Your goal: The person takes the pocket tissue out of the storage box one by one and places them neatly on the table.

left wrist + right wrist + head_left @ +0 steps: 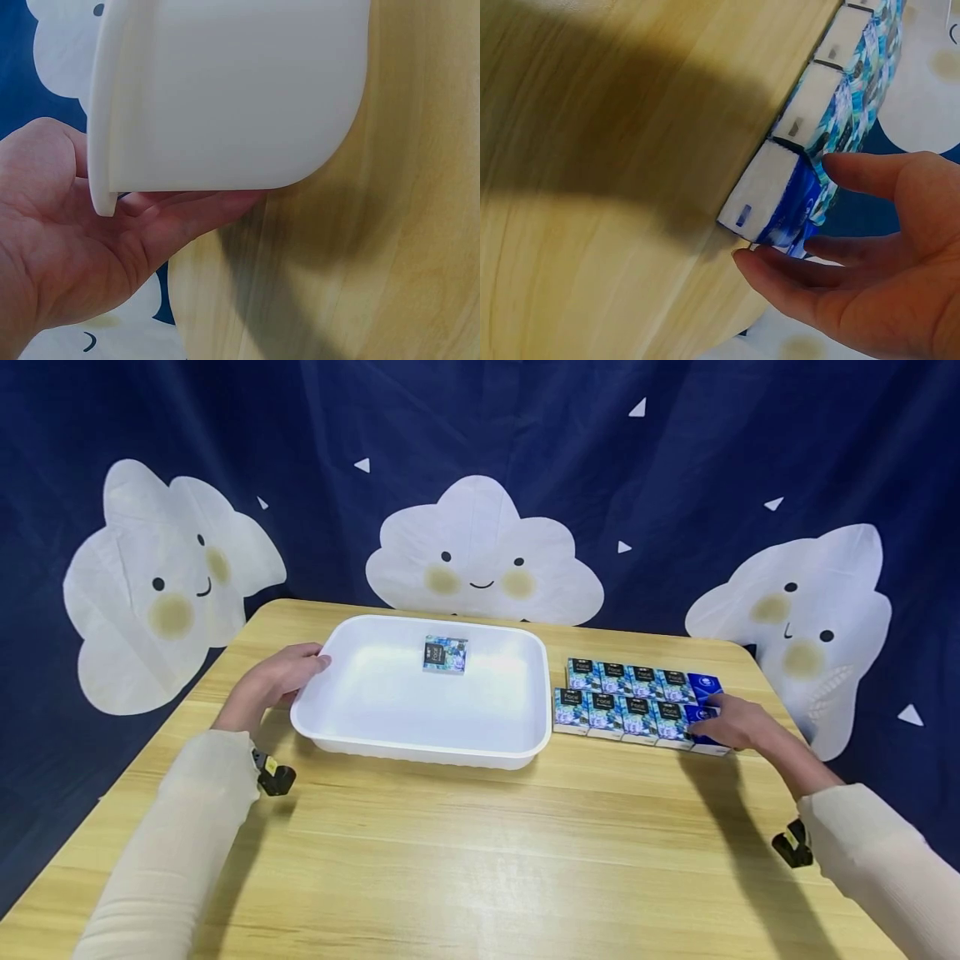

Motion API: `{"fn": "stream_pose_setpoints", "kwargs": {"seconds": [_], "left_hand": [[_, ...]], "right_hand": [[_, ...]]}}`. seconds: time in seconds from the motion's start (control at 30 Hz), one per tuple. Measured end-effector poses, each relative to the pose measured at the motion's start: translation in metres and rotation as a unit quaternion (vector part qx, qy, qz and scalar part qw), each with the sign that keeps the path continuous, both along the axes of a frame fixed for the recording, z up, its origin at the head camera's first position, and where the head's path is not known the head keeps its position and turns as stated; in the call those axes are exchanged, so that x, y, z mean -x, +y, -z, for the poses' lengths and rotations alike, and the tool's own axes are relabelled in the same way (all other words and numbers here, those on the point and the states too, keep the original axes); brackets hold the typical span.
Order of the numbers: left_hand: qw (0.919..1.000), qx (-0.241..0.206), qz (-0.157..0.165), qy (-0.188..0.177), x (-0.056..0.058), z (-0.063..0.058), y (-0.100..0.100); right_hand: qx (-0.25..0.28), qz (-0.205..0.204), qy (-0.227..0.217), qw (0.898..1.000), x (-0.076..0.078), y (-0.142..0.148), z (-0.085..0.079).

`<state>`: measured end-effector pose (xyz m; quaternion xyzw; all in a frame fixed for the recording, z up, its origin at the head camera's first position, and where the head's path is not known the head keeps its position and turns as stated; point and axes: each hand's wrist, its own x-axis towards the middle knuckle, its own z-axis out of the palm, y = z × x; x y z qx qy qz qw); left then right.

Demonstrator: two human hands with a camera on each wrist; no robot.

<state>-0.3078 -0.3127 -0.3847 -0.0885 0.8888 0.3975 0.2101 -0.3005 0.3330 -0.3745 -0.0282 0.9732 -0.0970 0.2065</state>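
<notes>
At the left end of a white plastic tray (420, 718), my left hand (288, 670) grips the rim. In the left wrist view, the fingers (199, 214) reach under the tray's wall. One flower-patterned tissue pack (447, 655) lies inside the tray, toward its back. Over the right end of two rows of tissue packs (640, 718) is my right hand (738, 724). Its thumb and fingers are spread around a blue tissue pack (761, 195), with the thumb tip by the seam to the patterned pack beside it and the fingertips (742, 259) at its outer end.
Both rows of packs stand close to the tray's right side on a wooden table (450, 843). Behind the table hangs a dark blue curtain (322, 410) with white clouds. Black wrist cameras (276, 777) sit under both cream sleeves (180, 827).
</notes>
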Motion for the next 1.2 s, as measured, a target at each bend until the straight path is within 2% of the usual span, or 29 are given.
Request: {"fn": "stream_pose_setpoints", "kwargs": {"seconds": [0.13, 0.33, 0.57, 0.77, 1.2], "left_hand": [[1.0, -0.003, -0.002, -0.001, -0.002, 0.0, -0.001], [1.0, -0.006, -0.006, -0.002, -0.002, 0.0, -0.001], [0.9999, -0.008, -0.007, 0.0, 0.0, -0.001, -0.002], [0.9999, -0.01, -0.006, -0.003, 0.0, 0.0, -0.002], [0.9999, -0.008, -0.008, -0.003, 0.0, 0.001, -0.001]], "right_hand": [[-0.005, -0.014, 0.012, 1.0, 0.002, -0.002, -0.004], [-0.002, 0.014, 0.01, 1.0, 0.005, -0.007, -0.014], [-0.007, 0.023, 0.016, 1.0, 0.009, -0.026, -0.026], [0.002, 0.027, 0.023, 0.999, 0.013, -0.056, -0.034], [0.031, 0.002, 0.078, 0.997, 0.022, -0.143, -0.052]]}}
